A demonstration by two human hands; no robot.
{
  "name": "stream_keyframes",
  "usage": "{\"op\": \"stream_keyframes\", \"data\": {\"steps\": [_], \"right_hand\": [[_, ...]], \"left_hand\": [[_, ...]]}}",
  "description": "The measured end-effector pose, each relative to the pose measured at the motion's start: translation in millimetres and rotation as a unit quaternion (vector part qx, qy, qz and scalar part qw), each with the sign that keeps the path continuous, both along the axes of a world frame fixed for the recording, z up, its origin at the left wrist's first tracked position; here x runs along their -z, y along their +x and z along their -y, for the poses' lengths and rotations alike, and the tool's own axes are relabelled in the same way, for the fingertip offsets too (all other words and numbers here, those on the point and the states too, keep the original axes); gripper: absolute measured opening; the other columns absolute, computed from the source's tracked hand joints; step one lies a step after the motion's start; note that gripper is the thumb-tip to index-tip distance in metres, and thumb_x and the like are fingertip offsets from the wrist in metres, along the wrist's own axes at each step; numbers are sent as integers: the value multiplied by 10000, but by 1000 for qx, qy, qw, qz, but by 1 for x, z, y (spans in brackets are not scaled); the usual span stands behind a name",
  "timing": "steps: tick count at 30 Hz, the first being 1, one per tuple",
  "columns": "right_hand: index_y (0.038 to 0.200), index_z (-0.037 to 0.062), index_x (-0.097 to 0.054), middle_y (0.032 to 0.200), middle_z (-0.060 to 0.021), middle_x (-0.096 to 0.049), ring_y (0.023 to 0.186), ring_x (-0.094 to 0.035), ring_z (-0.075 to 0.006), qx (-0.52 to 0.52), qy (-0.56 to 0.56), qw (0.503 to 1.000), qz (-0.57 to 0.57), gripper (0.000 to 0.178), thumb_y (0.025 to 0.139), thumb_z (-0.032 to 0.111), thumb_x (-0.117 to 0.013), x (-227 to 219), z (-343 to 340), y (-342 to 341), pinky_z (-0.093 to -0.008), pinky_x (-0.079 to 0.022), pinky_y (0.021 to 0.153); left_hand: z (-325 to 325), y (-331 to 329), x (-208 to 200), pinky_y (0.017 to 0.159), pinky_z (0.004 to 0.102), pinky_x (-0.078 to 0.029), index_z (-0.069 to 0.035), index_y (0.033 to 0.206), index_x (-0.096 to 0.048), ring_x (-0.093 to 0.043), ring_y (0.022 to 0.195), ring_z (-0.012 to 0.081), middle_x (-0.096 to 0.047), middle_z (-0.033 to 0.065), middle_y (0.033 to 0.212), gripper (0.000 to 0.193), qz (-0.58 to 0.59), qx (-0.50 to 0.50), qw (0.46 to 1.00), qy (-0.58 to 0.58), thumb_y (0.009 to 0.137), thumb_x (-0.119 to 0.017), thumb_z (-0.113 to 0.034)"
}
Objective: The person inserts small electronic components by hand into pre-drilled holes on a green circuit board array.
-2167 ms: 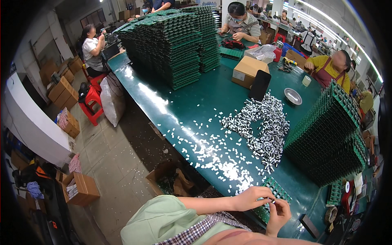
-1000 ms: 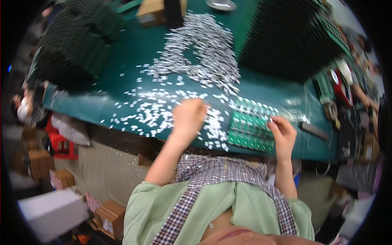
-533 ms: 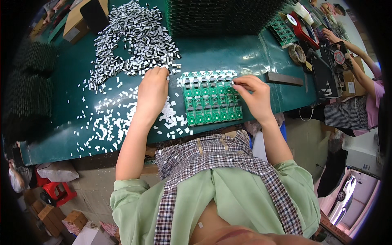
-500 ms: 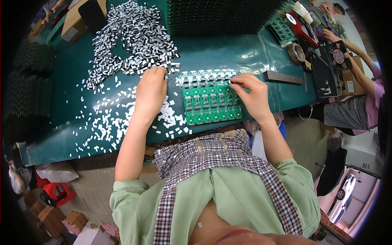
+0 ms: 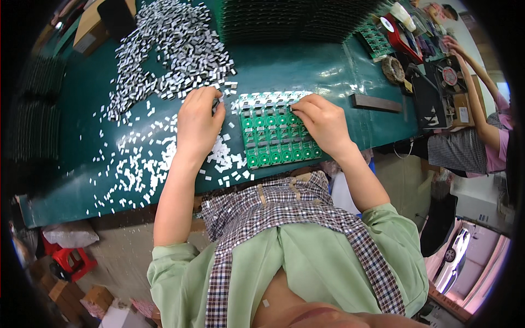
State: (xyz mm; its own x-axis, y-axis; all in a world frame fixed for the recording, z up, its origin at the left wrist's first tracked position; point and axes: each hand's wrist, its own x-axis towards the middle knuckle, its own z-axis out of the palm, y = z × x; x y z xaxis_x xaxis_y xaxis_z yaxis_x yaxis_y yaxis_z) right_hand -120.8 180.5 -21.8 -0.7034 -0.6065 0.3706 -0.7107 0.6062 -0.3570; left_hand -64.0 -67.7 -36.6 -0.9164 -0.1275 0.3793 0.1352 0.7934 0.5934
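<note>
Two hands on it: left hand [image 5: 198, 123] pinching small white parts [image 5: 164, 54] beside the green PCB panel [image 5: 276, 134], right hand [image 5: 322, 123] pressing one in w/ fingertips at the table [image 5: 328, 65] edge, a sleeve nudge could scatter the pile.

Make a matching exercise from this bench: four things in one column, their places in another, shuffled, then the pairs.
Things
1. left hand
2. right hand
3. green board
4. dark bar

Places
A. lying right of the board
B. between the two hands
C. on the board's right side
D. on the loose white parts, left of the board

Pairs: 1-D, 2-C, 3-B, 4-A
</note>
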Motion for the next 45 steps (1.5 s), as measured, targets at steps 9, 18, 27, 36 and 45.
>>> {"op": "stream_keyframes", "data": {"steps": [9, 18, 27, 36, 45], "right_hand": [[800, 69, -630, 783, -53, -595, 713, -619, -235, -28, 4, 999, -19, 65, 737, 75, -615, 7, -5, -5, -340, -508, 610], [818, 83, -662, 820, -34, -631, 732, -631, -212, -20, 41, 999, -18, 119, 704, 53, -646, 3, 2, 2, -313, -512, 622], [837, 57, -679, 791, -91, -660, 706, -638, -279, 76, -135, 988, -5, 111, 800, 157, -647, -18, -36, -43, -341, -503, 641], [1058, 13, -604, 996, -200, -609, 910, -598, -354, 372, 31, 927, -48, 369, 770, 231, -675, -22, -172, -282, -424, -457, 821], [1305, 41, -388, 1152, -289, -506, 1049, -515, -440, 440, 96, 891, -56, 754, 732, 420, -699, 50, -244, -422, -486, -439, 881]], "left_hand": [[-3, 1, 6, 749, 369, -450, 7, 936, -607, -561, 853, 291, -596, 123, 891, 145, -28, 6, 999, -20, 795, -580, -15], [0, 2, 2, 739, 362, -458, -16, 915, -618, -576, 843, 287, -609, 105, 878, 114, -33, -6, 999, -21, 808, -601, -55], [-6, -11, 13, 689, 394, -449, -16, 901, -599, -559, 802, 315, -567, 125, 856, 105, -40, -26, 997, -63, 820, -537, -35], [14, -16, 22, 611, 400, -420, -53, 753, -552, -534, 689, 289, -504, 112, 700, 65, -129, -69, 985, -94, 714, -604, -66], [8, -6, 18, 659, 363, -452, -62, 809, -591, -570, 747, 253, -559, 64, 795, 83, -162, -123, 976, -77, 742, -630, -91]]}}
